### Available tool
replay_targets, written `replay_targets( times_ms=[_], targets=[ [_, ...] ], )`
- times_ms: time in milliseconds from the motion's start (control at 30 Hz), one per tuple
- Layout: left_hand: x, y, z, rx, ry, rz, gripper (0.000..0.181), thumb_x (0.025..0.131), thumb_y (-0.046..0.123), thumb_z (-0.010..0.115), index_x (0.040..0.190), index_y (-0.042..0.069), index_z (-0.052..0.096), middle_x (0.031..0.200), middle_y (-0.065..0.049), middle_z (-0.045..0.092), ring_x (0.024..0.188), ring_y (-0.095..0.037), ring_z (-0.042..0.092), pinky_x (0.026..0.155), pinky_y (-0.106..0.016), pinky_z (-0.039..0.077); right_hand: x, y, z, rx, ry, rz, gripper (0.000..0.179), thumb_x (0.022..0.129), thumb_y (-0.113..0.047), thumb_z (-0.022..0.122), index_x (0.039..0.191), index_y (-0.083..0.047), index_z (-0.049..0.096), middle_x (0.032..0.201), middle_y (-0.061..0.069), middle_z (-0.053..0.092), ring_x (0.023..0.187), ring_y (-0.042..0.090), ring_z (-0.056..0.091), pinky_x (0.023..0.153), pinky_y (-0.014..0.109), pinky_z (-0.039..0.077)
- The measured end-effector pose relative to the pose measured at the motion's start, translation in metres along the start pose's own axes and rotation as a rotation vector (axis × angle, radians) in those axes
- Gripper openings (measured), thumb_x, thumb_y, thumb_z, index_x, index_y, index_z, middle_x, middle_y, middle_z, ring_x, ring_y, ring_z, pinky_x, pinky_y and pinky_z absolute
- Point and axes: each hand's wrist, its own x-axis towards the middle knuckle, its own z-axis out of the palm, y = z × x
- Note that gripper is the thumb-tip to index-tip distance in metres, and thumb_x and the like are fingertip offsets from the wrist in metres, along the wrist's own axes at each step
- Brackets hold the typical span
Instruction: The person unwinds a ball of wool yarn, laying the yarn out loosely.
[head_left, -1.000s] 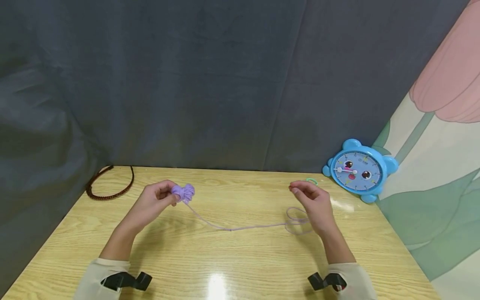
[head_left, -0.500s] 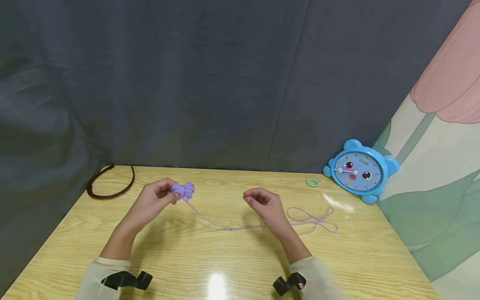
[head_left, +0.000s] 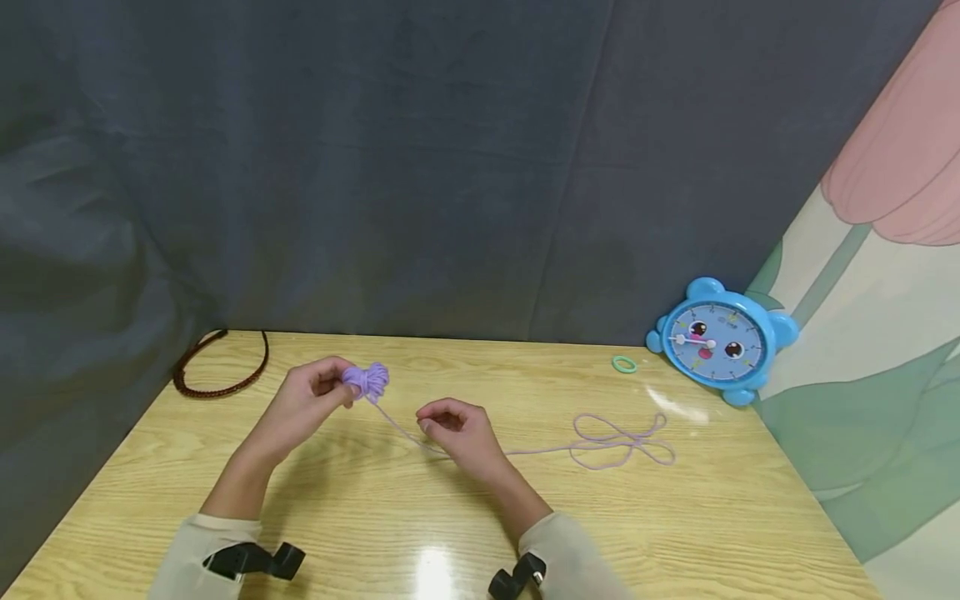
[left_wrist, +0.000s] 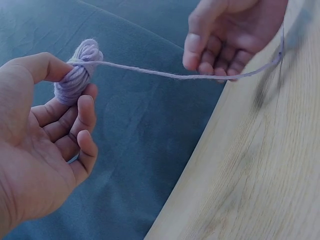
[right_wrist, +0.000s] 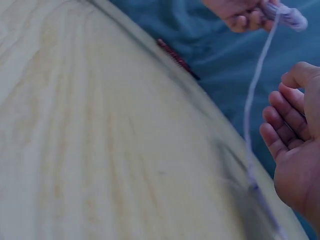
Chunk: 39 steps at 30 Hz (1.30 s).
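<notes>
Left fingers pinch yarn; right fingers curl loosely.

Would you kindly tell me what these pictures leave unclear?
Head view: yarn strand, partly hidden behind the right hand.
Head view: blue clock, dial too small to read.
Right wrist view: left hand, cut off by the top edge.
Same view: yarn bundle, partly covered by that hand.

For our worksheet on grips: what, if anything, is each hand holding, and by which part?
The left hand pinches the purple yarn bundle by the end nearer the palm, beside its wrapped middle. The right hand holds nothing.
</notes>
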Motion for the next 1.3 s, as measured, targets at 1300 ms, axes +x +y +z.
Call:
replay_targets(
  times_ms=[1300],
  targets=[
    [0.001, -0.007, 0.000, -0.002, 0.014, -0.007, 0.014, 0.102, 0.009, 0.061, 0.110, -0.002, 0.065, 0.090, -0.002, 0.063, 0.078, -0.019, 0.063, 0.069, -0.027, 0.054, -0.022, -0.061, -0.036, 0.023, 0.022, -0.286, 0.015, 0.098, -0.006, 0.069, 0.104, 0.007, 0.071, 0.090, -0.006, 0.069, 0.075, 0.006, 0.059, 0.064, 0.022, 0.051]
  ],
)
